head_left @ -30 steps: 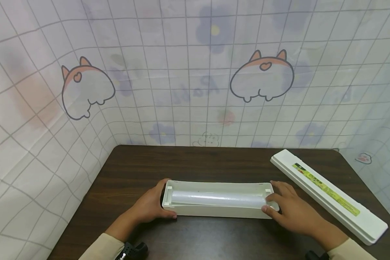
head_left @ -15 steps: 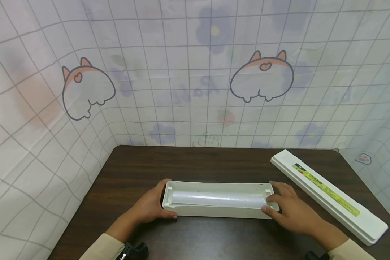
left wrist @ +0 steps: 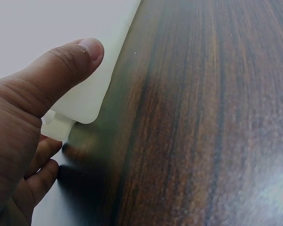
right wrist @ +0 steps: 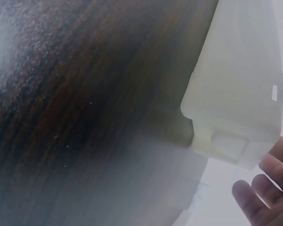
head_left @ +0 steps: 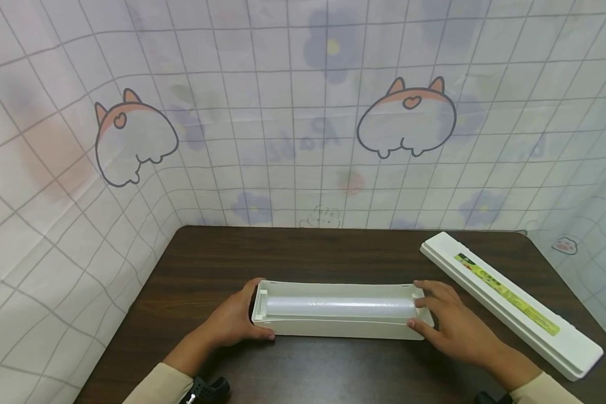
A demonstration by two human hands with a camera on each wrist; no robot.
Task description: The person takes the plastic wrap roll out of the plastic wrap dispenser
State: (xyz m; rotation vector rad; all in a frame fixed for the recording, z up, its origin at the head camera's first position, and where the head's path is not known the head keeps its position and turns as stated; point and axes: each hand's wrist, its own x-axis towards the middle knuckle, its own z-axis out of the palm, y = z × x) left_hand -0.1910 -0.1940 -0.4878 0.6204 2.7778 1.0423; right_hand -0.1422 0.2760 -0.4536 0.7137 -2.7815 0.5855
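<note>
A white cling film box (head_left: 343,329) lies lidless across the table, its long side towards me. Inside it sits a shiny roll of clear film (head_left: 338,306). My left hand (head_left: 232,317) grips the left end, thumb on the front wall; the left wrist view shows that thumb (left wrist: 68,66) pressed to the white plastic. At the right end, my right hand (head_left: 451,325) spans the corner, thumb at the front rim and fingers over the end and back rim. Its lower fingers (right wrist: 262,193) hang apart from the end wall in the right wrist view.
The long white lid (head_left: 515,308), with a yellow-green label, lies diagonally on the dark wooden table (head_left: 303,252) at the right, close to my right forearm. A patterned grid curtain (head_left: 293,112) borders the table at the back and sides.
My right thumb and fingers have shifted slightly at the box's right end. The film roll looks straighter, its loose edge along the front less visible. The left hand, box and lid stay put.
</note>
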